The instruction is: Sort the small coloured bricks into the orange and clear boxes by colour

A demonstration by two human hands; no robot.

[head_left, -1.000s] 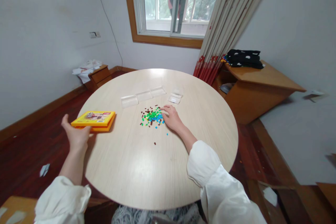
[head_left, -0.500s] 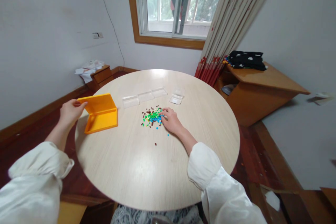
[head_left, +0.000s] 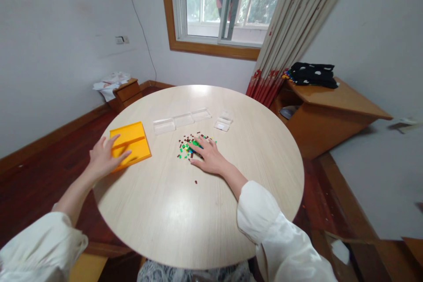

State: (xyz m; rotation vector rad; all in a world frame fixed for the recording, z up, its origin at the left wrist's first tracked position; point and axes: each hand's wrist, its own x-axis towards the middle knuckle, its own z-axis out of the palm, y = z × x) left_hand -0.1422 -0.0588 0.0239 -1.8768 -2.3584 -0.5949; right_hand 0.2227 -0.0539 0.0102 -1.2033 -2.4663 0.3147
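Note:
On the left of the round table, my left hand [head_left: 105, 155] hovers with fingers apart over the near left part of a yellow plastic box [head_left: 140, 149]; I cannot tell whether it touches. The box lies opened out, its lid [head_left: 127, 131] tipped back on the far side. Fingers spread, my right hand [head_left: 209, 155] lies over a heap of tiny green, brown, blue and yellow building bricks [head_left: 194, 146] at mid-table. The palm and fingers hide part of the heap. One brown brick [head_left: 196, 182] lies apart, nearer to me.
Behind the heap stands a row of clear plastic trays [head_left: 183, 120]. Right of them is a small clear box [head_left: 223, 124] with a raised lid. The round table [head_left: 198, 229] has a wooden cabinet [head_left: 337, 119] with folded black cloth to its right.
My left hand has let go of the yellow box's lid, which has swung back, and its fingers have spread. My right hand has moved left over the bricks, its fingers spreading.

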